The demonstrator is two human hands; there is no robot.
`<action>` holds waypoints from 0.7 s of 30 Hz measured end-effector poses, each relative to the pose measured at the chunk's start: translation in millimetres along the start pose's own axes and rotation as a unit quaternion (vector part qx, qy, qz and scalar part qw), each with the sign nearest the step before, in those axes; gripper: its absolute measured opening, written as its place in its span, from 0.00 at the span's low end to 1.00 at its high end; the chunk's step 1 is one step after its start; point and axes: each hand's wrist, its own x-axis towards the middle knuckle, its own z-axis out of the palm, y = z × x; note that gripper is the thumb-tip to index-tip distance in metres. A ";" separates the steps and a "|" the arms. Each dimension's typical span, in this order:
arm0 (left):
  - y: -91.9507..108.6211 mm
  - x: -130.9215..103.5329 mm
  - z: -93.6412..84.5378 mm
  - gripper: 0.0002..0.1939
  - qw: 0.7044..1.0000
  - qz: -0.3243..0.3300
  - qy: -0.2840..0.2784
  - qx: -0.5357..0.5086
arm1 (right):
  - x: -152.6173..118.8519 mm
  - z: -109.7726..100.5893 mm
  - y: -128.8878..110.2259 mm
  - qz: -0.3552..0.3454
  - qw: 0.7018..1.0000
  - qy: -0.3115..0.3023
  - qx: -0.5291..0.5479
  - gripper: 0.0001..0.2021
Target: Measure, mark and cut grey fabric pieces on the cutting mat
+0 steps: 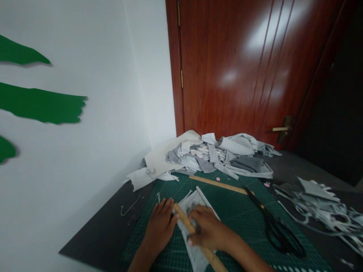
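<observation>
White wall (93,75) and a reddish-brown wooden door (227,75) stand behind the black desk (104,219), which carries a green gridded cutting mat (235,204) with a heap of grey and white cloth scraps (198,155) at its far edge. On the mat, a light-grey flat cloth piece (187,241) lies under a yellowish wooden ruler (211,258), near the two hands. The left hand (161,226) has an open grip, with its thumb at the ruler's far end, while the right hand (208,228) curls over the ruler, and blur hides whether its grip is closed.
</observation>
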 end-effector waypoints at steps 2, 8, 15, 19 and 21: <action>-7.6 4.4 -1.8 0.27 0.999 -0.044 -0.003 0.019 | 2.0 5.2 5.3 0.025 1.000 -0.002 0.005 0.26; -4.2 12.3 -14.8 0.19 0.992 -0.110 0.030 0.051 | 2.5 -7.3 27.4 0.095 0.995 -0.018 0.020 0.23; -1.8 15.8 -34.7 0.14 0.986 -0.142 0.040 0.078 | -6.8 -25.0 39.3 0.089 0.994 -0.038 0.047 0.20; -21.7 17.9 -37.8 0.17 0.957 -0.250 0.116 0.089 | -7.0 -19.9 36.5 0.062 0.997 -0.040 0.037 0.18; -28.8 17.9 -39.4 0.18 0.938 -0.290 0.166 0.094 | -6.6 -15.9 33.5 0.054 0.998 -0.033 0.026 0.17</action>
